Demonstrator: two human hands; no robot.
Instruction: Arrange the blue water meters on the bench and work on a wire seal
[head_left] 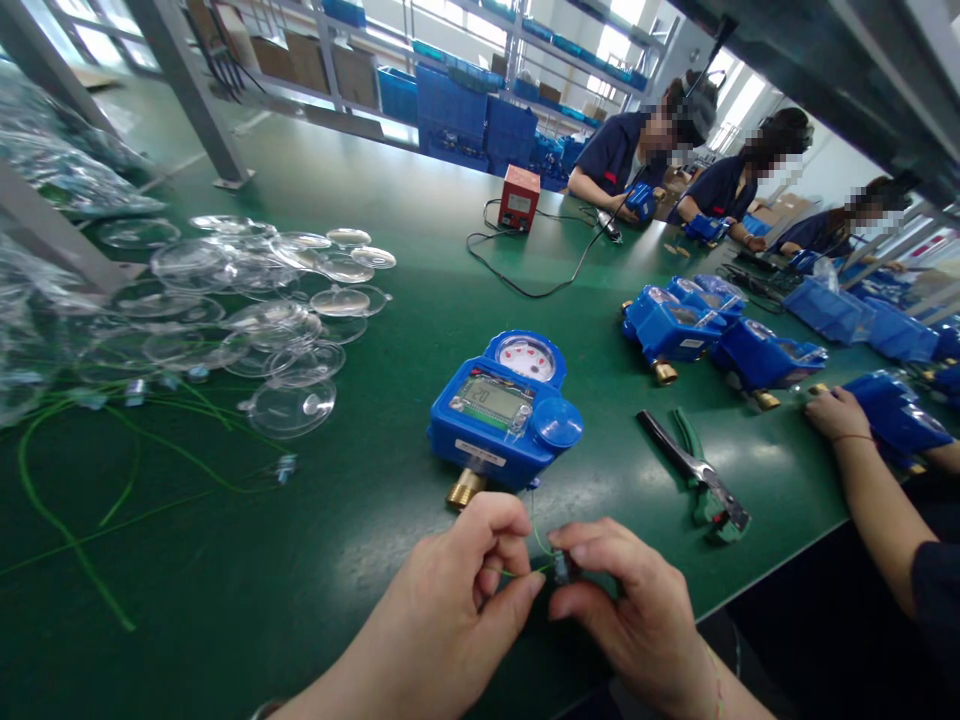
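A blue water meter (480, 420) with a grey display and a round dial stands on the green bench in front of me, its brass fitting pointing toward my hands. My left hand (457, 590) pinches a thin green wire (517, 574) just below the meter. Between the thumb and fingers of my right hand (630, 590) is a small clear seal tag (560, 568), partly hidden by the fingertips. The green wire runs from the meter's lower edge down to the tag and across to my left fingers.
Green-handled cutting pliers (697, 475) lie to the right. Clear plastic discs (292, 405) and loose green seal wires (71, 540) spread over the left side. More blue meters (671, 322), a red box (519, 198) with a cable and several co-workers are farther off; a co-worker's hand (838, 415) rests at right.
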